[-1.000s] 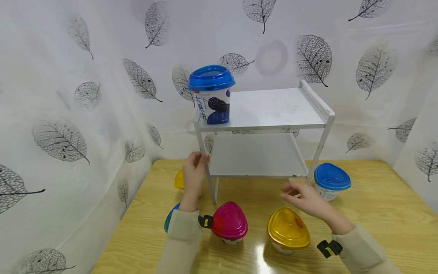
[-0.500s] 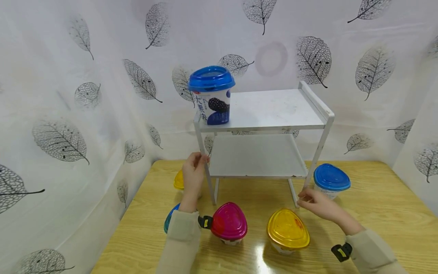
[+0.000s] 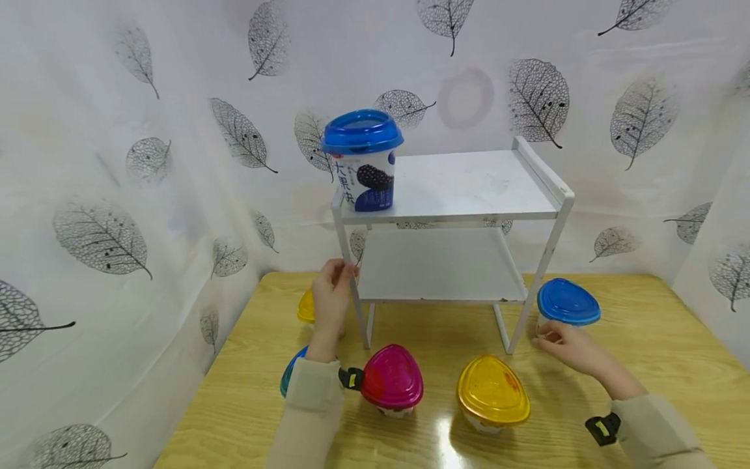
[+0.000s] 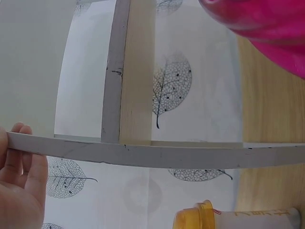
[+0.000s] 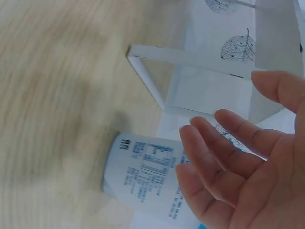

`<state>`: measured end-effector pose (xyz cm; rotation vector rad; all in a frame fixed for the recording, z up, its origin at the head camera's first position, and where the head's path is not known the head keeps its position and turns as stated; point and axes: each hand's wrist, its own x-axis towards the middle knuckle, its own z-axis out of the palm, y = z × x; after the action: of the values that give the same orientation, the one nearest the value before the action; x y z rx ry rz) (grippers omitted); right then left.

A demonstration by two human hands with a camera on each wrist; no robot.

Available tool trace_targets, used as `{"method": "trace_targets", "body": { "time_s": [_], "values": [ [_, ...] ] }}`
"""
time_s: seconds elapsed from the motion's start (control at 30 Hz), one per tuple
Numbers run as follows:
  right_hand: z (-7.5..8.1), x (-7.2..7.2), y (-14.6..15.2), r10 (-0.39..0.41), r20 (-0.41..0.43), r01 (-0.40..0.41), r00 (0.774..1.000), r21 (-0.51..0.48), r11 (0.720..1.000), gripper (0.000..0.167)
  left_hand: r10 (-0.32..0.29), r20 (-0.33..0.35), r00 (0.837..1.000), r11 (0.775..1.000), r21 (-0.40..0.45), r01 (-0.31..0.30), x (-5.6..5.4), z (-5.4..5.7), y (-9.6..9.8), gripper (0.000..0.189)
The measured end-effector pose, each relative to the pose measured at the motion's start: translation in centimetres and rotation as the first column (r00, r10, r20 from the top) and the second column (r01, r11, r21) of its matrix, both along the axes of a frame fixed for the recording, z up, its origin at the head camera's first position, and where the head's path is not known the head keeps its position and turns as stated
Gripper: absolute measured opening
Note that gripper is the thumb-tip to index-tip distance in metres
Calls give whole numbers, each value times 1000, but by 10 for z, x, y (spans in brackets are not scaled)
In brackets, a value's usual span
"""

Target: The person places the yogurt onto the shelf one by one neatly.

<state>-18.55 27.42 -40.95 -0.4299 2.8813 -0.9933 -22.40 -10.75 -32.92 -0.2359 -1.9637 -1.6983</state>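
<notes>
My left hand (image 3: 332, 293) pinches the left front post of a white two-tier shelf rack (image 3: 451, 301); in the left wrist view its fingers (image 4: 35, 179) lie about the grey-white bar. My right hand (image 3: 571, 348) is just in front of a blue-lidded yogurt cup (image 3: 567, 301) standing right of the rack. In the right wrist view its fingers are parted and loosely bent, with the printed white cup wall (image 5: 143, 174) behind them and nothing held. Another blue-lidded yogurt cup (image 3: 363, 163), with a blackberry picture, stands on the top tier's left end.
On the wooden table (image 3: 234, 404), a magenta-lidded cup (image 3: 394, 378) and a yellow-lidded cup (image 3: 493, 391) stand before the rack. A second yellow-lidded cup (image 3: 306, 307) and a teal-blue-lidded cup (image 3: 291, 371) are partly hidden by my left arm. A leaf-print curtain (image 3: 463, 39) hangs behind.
My right hand has moved from before the rack's lower tier, past its right front leg, rightward to the blue-lidded cup. My left hand keeps its hold on the post.
</notes>
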Motion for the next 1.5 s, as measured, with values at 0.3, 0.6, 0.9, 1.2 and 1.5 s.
{"method": "trace_targets", "body": {
  "time_s": [0.3, 0.6, 0.9, 1.2, 1.5],
  "values": [
    [18, -4, 2, -37, -69, 39, 997, 22, 999, 34, 9, -4, 1000, 1000, -17, -9, -12, -13, -4, 19],
    [43, -14, 4, -72, -100, 76, 992, 38, 996, 37, 11, -28, 1000, 1000, -17, -11, -11, -12, -4, 20],
    [56, -26, 6, -180, -79, 184, 980, 42, 982, 58, 6, -10, 1000, 1000, -22, -6, -11, -14, -5, 19],
    [34, -37, 11, -315, -262, 351, 912, 105, 930, 72, 2, -30, 1000, 1000, -30, -3, -10, -15, -4, 21],
    [12, -36, 13, -342, -370, 425, 864, 171, 889, 75, 6, -27, 1000, 1000, -18, -6, -11, -16, -4, 22]
  ]
}}
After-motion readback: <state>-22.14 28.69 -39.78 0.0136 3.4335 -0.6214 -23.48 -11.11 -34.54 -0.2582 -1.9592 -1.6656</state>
